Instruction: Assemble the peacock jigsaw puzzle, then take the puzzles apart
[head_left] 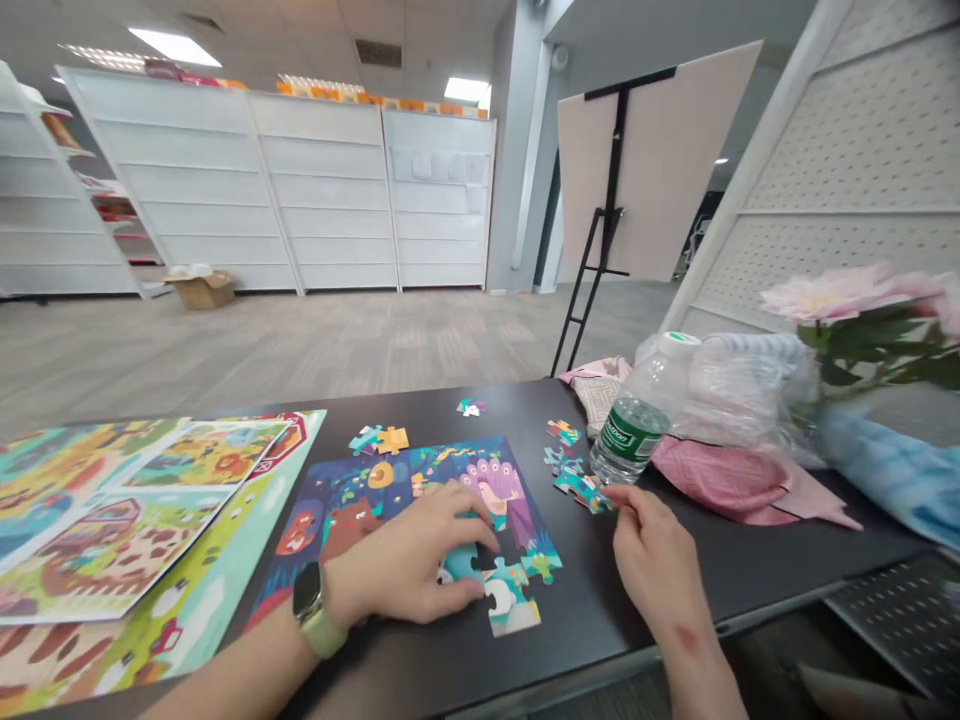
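Close to the near edge of the table [581, 610], a few joined pieces [514, 612] lie at the near right corner of the puzzle [394, 485]. The left hand [420, 550], a watch [307, 592] on its wrist, spreads palm down over the puzzle, fingers parted and bent, thumb beside those pieces; whether it grips one cannot be told. The right hand [656, 545] brings thumb and forefinger together at the end of the loose pieces [577, 485]; its hold is unclear. Leftward lie picture sheets [187, 530]; a bottle [630, 430] stands beyond the right hand. A small cluster [471, 407] sits by the far edge, and past that, white shelves [322, 180].
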